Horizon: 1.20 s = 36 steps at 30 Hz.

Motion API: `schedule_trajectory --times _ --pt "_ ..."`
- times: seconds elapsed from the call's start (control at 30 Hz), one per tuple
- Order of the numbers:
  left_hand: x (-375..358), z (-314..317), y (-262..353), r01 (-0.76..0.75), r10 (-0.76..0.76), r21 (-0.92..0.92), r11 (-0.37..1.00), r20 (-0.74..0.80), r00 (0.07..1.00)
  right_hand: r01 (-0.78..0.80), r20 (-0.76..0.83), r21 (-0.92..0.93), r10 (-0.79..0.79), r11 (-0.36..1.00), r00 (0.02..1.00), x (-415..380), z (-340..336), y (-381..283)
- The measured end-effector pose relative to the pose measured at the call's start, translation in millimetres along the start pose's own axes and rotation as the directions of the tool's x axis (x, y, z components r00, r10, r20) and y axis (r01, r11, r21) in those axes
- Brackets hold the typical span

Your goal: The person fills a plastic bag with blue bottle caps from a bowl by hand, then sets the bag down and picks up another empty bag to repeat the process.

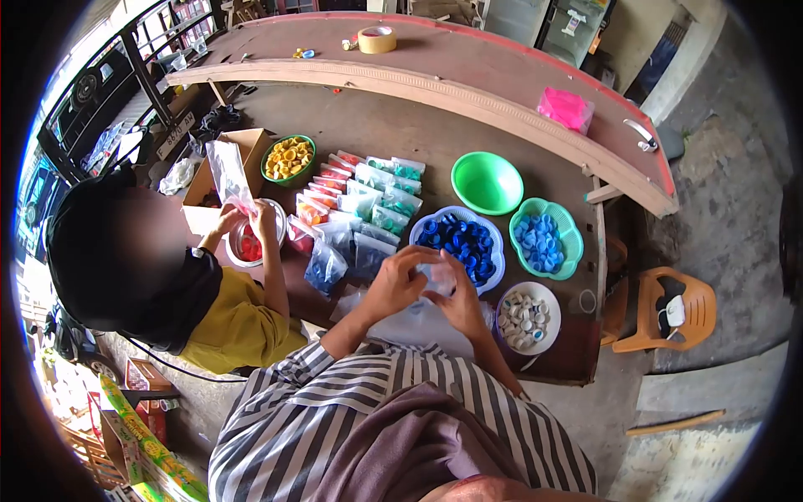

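A clear plastic bag [437, 274] is held between my two hands, above the table's near edge. My left hand [397, 287] pinches its left side with bent fingers. On its right side, my right hand [458, 303] has its fingers curled round the plastic. More clear plastic [427, 324] lies under my hands. Just beyond them is a white-blue basket of dark blue caps [464, 244]. A white bowl [554, 322] of white and grey caps stands to the right. Filled bags of dark blue caps [326, 266] lie to the left.
Beyond are a green bowl [487, 182], a teal basket of light blue caps [538, 243] and rows of filled bags [360, 201]. A co-worker [242, 322] at the left holds a bag over a bowl of red caps [248, 244]. A raised bench [468, 71] runs behind.
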State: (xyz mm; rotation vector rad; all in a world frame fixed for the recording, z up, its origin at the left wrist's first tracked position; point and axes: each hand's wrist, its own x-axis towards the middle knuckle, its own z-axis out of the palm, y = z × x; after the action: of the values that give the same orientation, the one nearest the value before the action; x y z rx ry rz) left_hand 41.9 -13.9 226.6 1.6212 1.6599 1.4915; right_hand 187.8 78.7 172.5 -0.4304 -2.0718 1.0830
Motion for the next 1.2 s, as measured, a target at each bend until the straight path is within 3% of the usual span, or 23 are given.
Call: schedule_trajectory --times 0.07,0.2,0.23,0.33,0.4,0.43,0.47,0.53,0.57,0.6,0.63,0.67,0.73,0.77,0.8,0.9,1.0,1.13,1.2 --pt "1 0 7 -0.011 0.012 -0.047 0.999 0.029 1.0 -0.193 0.03 0.164 0.191 0.967 0.981 -10 -4 7" --pt "4 -24 20 0.033 -0.017 -0.166 0.986 0.095 0.995 -0.157 -0.018 0.076 0.159 0.985 0.987 2 -22 -18" --pt "0 -29 19 0.168 -0.142 -0.133 0.977 0.184 0.973 -0.184 0.03 0.086 0.182 0.979 0.983 7 -29 -30" --pt "-13 -15 -26 0.082 -0.028 -0.179 0.98 0.283 0.959 -0.196 0.072 0.067 0.192 0.978 0.979 15 -49 -61" --pt "-16 1 -41 -0.01 0.014 -0.011 1.0 0.383 0.924 -0.151 0.184 0.059 0.138 0.987 0.973 15 -56 -74" --pt "-16 17 -68 0.133 -0.033 -0.167 0.977 0.497 0.867 -0.189 0.223 0.056 0.173 0.98 0.959 14 -61 -84" --pt "-22 23 -71 0.089 -0.025 -0.117 0.989 0.464 0.885 -0.195 0.202 0.054 0.18 0.979 0.963 15 -62 -90" --pt "-15 23 -64 0.141 0.029 -0.29 0.947 0.513 0.858 -0.11 0.242 0.096 0.084 0.989 0.967 18 -68 -98" --pt "-14 24 -66 0.146 0.022 -0.303 0.942 0.488 0.872 -0.13 0.229 0.091 0.106 0.987 0.968 19 -70 -100" --pt "-15 20 -70 0.278 -0.097 -0.225 0.934 0.589 0.802 -0.128 0.26 0.094 0.1 0.987 0.96 20 -71 -96" --pt "-19 13 -74 0.405 -0.217 -0.124 0.906 0.686 0.695 -0.146 0.203 0.115 0.12 0.983 0.972 19 -72 -89" --pt "-30 8 -77 0.417 -0.228 -0.111 0.902 0.698 0.679 -0.171 0.117 0.137 0.155 0.976 0.981 15 -72 -83" --pt "-41 6 -86 0.467 -0.292 -0.175 0.867 0.579 0.761 -0.257 0.003 0.127 0.259 0.958 0.966 10 -77 -65" --pt "-47 2 -79 0.585 -0.399 -0.165 0.794 0.585 0.707 -0.331 -0.034 0.188 0.343 0.925 0.939 3 -75 -51" --pt "-53 1 -83 0.618 -0.412 -0.124 0.777 0.641 0.647 -0.406 -0.051 0.255 0.432 0.877 0.901 -8 -72 -42" --pt "-70 9 -84 0.777 -0.471 -0.165 0.608 0.712 0.521 -0.561 -0.056 0.163 0.576 0.811 0.816 -20 -77 -27" --pt "-65 10 -100 0.649 -0.308 -0.245 0.72 0.725 0.615 -0.599 -0.079 0.251 0.633 0.76 0.77 -23 -96 -23" --pt "-3 -9 -87 0.595 -0.241 -0.204 0.777 0.777 0.582 -0.488 -0.19 0.324 0.561 0.81 0.806 0 -128 -45" --pt "21 -8 -80 0.576 -0.212 -0.27 0.771 0.745 0.632 -0.439 -0.311 0.272 0.51 0.856 0.802 19 -137 -55"
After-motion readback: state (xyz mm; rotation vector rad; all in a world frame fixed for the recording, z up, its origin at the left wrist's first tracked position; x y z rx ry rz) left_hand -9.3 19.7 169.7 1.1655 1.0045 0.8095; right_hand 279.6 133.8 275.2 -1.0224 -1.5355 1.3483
